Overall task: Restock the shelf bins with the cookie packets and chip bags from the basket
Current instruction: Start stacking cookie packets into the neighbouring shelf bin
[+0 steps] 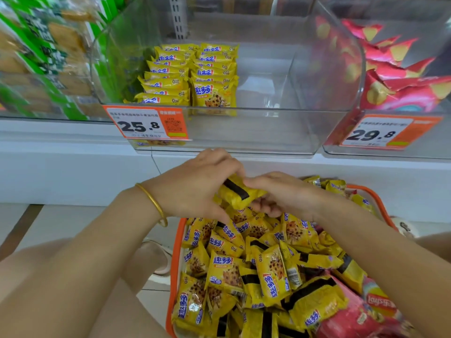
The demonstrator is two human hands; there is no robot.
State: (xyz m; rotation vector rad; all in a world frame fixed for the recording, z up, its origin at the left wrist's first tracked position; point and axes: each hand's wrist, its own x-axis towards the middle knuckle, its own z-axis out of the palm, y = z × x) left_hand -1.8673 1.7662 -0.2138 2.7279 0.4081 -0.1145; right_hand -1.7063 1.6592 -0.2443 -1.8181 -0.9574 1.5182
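left grip (195, 189), right grip (280, 198) on crosswise packet (238, 195)

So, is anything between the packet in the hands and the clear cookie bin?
Only the clear front wall of the cookie bin, which the yellow packet, held by the left hand and right hand, must go over. The bin looks open above, with free space right of the stacked packets.

the green packets (36, 57) at far left were blurred; the orange basket (174, 264) ran off the bottom edge.
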